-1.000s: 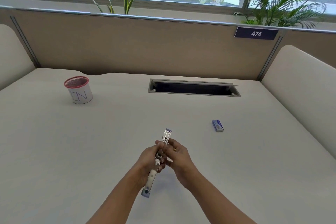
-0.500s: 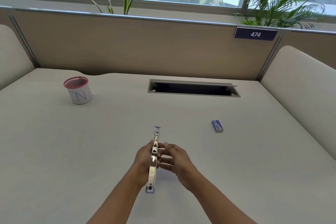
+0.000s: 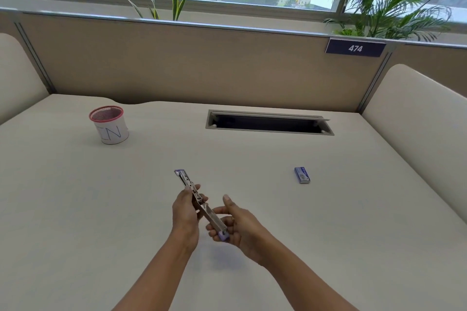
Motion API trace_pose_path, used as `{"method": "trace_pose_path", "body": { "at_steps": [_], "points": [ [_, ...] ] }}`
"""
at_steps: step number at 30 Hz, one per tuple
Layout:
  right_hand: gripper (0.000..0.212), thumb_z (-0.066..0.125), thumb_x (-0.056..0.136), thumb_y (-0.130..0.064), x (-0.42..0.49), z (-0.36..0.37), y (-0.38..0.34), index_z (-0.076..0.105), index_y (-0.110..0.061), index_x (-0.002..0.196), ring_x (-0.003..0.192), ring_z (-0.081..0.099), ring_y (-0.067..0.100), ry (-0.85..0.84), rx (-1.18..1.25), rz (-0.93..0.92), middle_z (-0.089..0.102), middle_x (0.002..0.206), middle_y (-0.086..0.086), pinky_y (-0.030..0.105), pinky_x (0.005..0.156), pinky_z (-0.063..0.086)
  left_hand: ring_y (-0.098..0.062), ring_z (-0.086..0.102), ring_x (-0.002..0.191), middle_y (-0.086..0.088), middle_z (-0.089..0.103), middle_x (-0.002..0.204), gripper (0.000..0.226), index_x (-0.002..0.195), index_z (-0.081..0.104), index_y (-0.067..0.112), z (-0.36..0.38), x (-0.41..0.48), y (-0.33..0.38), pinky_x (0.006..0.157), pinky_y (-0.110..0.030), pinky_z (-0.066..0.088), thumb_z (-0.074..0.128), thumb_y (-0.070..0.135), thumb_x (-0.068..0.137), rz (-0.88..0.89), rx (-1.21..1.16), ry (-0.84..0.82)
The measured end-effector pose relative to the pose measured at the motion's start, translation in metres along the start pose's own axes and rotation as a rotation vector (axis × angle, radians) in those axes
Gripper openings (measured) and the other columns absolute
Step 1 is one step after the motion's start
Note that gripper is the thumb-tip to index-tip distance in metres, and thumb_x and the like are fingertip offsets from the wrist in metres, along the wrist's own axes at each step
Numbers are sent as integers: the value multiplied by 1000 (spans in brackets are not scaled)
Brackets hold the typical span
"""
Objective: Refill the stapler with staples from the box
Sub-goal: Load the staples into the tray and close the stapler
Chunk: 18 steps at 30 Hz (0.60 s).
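A metal stapler (image 3: pixel 202 206) with purple ends is swung fully open into one long strip, held above the desk. My left hand (image 3: pixel 185 212) grips its middle from the left. My right hand (image 3: pixel 238 225) cups the near purple end from below, thumb raised. The far end points away and to the left. A small blue staple box (image 3: pixel 302 175) lies shut on the desk, well to the right of both hands and beyond them.
A white mesh cup with a red rim (image 3: pixel 109 124) stands at the back left. A long cable slot (image 3: pixel 269 125) is sunk into the desk (image 3: pixel 101 209) at the back middle. Padded partitions rise at the back and both sides.
The opened stapler has turned: its far end swung from pointing right of straight ahead to pointing left. My right hand slid from its middle down to the near purple end.
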State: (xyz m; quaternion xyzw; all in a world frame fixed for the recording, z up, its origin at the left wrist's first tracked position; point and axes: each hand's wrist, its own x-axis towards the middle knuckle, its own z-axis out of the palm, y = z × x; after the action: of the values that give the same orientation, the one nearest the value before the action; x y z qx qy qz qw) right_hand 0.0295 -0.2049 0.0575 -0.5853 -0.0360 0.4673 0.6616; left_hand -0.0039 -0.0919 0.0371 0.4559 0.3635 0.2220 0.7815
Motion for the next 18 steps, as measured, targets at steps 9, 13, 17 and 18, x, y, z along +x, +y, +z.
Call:
{"method": "trace_pose_path", "body": {
  "at_steps": [9,13,17,18],
  "points": [
    [20,56,90,-27,8,-16,-23,64,-8,89,61,63,10,63,81,-177,65,75,7,18,62,55,-19,55,68,-6,56,76,26,89,60,12,-1,-3,-6,61,-25,38,37,19,99,2,130,-91],
    [8,59,89,-17,11,-17,-20,65,-12,89,64,56,8,102,-38,-275,63,76,1,17,63,48,-19,56,70,-6,61,82,26,99,61,7,3,-9,-5,63,-25,43,37,17,99,-36,184,-182],
    [15,65,85,-24,13,-16,-17,64,-14,96,64,54,9,236,-136,-303,63,79,-1,20,62,42,-18,53,67,-6,60,75,31,97,65,6,8,-15,-4,62,-25,42,36,17,99,-49,206,-252],
    [17,66,84,-26,14,-16,-16,63,-15,96,65,53,8,269,-154,-311,61,80,-2,20,61,41,-18,52,65,-7,59,73,31,95,64,6,8,-17,-3,61,-25,41,35,17,99,-57,201,-261]
  ]
}}
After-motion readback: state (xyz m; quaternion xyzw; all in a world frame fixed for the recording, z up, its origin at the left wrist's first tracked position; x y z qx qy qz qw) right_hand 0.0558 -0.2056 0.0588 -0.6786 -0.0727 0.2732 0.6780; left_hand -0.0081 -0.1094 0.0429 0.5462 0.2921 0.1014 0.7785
